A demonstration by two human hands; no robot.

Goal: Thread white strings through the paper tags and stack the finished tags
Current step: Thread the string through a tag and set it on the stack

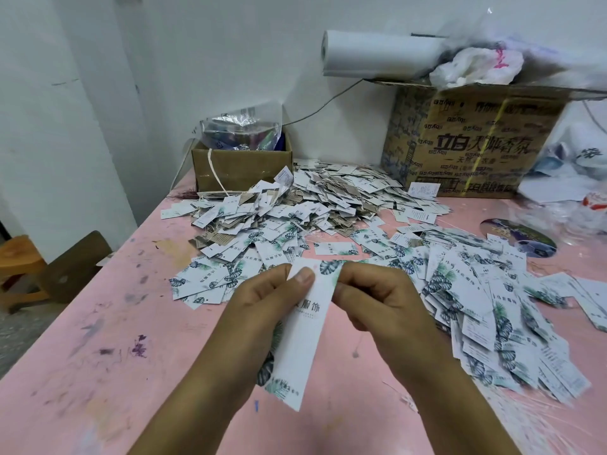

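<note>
Because the fingers of your right grip (377,297) curl in tight at the upper right edge of the long paper tag (302,343), you cannot tell whether a string sits between them. They pinch the tag there. Your left grip (262,300) pinches its upper left, thumb flat on the face. The tag hangs tilted between your wrists above the pink worktop (115,339). Loose tags (328,205) lie heaped beyond and rightward, blurred near the frame's edge.
</note>
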